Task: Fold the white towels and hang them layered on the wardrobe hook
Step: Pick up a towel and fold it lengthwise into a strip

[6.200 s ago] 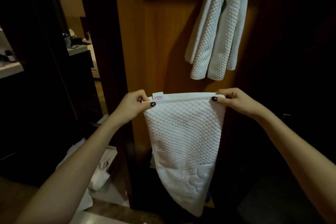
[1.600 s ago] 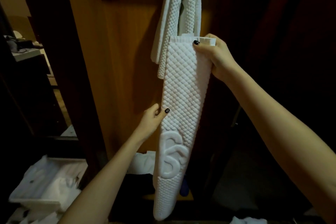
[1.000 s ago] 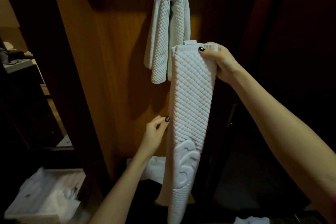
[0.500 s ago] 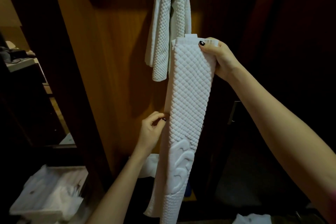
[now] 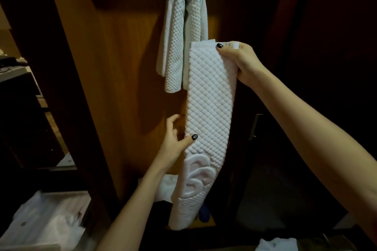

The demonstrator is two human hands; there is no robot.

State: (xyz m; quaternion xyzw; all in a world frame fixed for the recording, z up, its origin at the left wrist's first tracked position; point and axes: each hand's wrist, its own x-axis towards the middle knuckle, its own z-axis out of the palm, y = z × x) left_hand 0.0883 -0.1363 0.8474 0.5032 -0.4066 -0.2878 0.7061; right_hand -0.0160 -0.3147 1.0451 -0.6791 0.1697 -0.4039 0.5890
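Note:
A long folded white towel (image 5: pixel 208 108) with a quilted weave and an embossed logo hangs straight down in front of the wooden wardrobe panel. My right hand (image 5: pixel 238 61) grips its top end, thumb on the front. My left hand (image 5: pixel 173 138) is at its left edge halfway down, thumb on the front face, fingers spread and reaching behind the edge. A second white towel (image 5: pixel 179 32) is draped over the hook high on the panel; the hook itself is hidden under it. The held towel's top overlaps that towel's lower right part.
The orange-brown wardrobe panel (image 5: pixel 126 67) fills the middle. White cloth lies in a pile at the lower left (image 5: pixel 44 222), more white fabric behind the towel's foot (image 5: pixel 165 189) and at the bottom right (image 5: pixel 275 244). Dark wardrobe space opens on the right.
The wide towel from six seconds ago is now folded into a narrow strip, held by my right hand alone. In the last half second my left hand opened its fingers at the towel's left edge.

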